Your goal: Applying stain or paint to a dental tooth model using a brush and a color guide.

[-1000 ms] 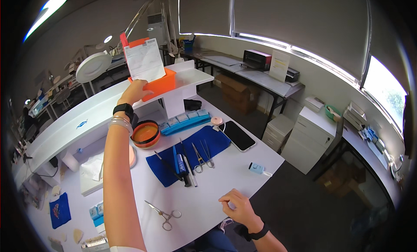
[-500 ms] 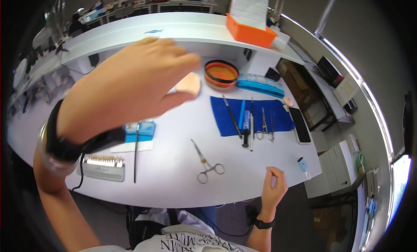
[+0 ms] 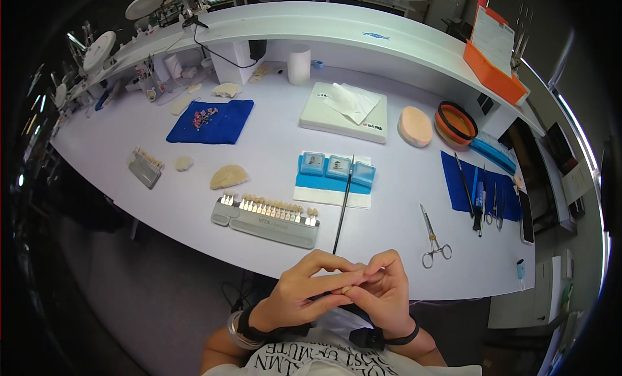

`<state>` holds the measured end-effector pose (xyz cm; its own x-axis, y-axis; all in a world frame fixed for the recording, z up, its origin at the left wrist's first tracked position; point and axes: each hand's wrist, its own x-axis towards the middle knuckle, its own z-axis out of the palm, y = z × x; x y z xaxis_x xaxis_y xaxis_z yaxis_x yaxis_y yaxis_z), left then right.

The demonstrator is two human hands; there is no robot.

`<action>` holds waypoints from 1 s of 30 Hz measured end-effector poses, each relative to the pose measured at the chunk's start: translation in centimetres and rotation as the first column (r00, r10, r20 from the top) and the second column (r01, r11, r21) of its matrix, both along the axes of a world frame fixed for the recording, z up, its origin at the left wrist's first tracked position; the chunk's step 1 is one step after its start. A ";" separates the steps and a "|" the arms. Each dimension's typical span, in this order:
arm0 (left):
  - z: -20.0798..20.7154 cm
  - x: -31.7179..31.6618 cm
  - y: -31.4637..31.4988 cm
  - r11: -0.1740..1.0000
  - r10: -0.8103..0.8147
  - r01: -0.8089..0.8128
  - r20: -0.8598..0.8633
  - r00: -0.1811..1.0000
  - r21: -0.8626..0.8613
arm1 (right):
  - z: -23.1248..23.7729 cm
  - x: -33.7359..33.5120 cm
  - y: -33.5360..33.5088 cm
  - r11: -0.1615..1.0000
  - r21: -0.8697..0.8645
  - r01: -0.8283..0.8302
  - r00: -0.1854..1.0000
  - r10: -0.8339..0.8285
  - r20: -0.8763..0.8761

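My left hand (image 3: 310, 290) and my right hand (image 3: 383, 294) meet at the front edge of the table, fingertips together in a pinch. Between the fingertips shows a tiny pale yellowish spot; whether it is a held piece or a thumbnail I cannot tell. Just beyond the left hand lies a thin dark brush (image 3: 342, 214), its tip resting over a blue lidded box set (image 3: 328, 185) on white paper. To its left is a grey dental shade guide (image 3: 265, 228) with a row of tooth-coloured tabs. Right of the hands lies a hemostat (image 3: 429, 236).
Tools lie on a blue cloth (image 3: 455, 198) at right, beside a phone (image 3: 526, 217). Farther back stand an orange round bowl (image 3: 457, 124), a peach sponge (image 3: 414, 127) and a white case (image 3: 311, 120). At left are another blue cloth (image 3: 223, 129) and a smaller shade guide (image 3: 144, 170).
My left hand has come down from high in front of the view to the table's front edge. My right hand has joined it. The view has swung left.
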<state>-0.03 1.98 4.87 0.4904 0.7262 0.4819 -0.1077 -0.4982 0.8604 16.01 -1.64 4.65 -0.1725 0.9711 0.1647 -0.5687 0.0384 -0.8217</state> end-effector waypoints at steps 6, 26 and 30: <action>-0.8 -1.3 2.3 0.981 -0.196 0.192 0.185 0.963 0.038 | 3.2 0.0 1.0 0.996 -0.045 -0.079 0.930 0.090 0.358; -3.6 -6.5 5.8 0.984 -0.175 0.176 -0.029 0.984 0.005 | 2.9 1.8 20.1 0.809 0.361 -0.463 -0.152 -0.474 0.867; -3.4 -6.3 6.1 0.969 -0.236 0.240 -0.067 0.969 0.060 | 2.4 2.2 20.5 0.862 0.312 -0.400 -0.139 -0.393 0.909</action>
